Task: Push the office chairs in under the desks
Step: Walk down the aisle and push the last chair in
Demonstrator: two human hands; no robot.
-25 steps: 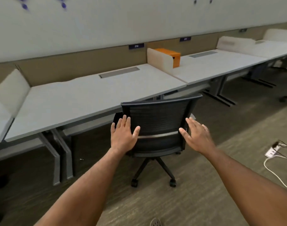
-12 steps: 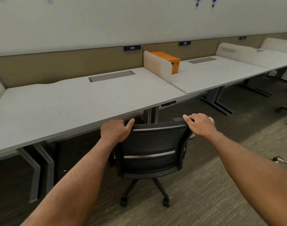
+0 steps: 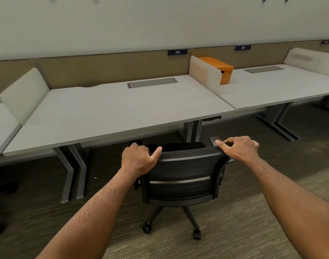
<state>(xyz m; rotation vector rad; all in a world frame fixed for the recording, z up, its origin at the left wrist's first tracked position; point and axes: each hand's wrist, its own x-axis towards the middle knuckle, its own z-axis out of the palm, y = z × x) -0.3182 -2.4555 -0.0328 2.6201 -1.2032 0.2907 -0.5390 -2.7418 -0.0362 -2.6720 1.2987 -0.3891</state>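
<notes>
Your left hand (image 3: 137,159) and right hand (image 3: 238,148) grasp the black mesh-backed office chair's (image 3: 182,176) top edge, just before the pale grey desk (image 3: 111,116).

head view, looking forward-down, near chair (image 3: 182,176) at desk (image 3: 111,113).

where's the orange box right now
In the head view the orange box sits upper right, on the white desk labelled 215, pressed against the white divider panel, beyond the black mesh office chair.
</notes>
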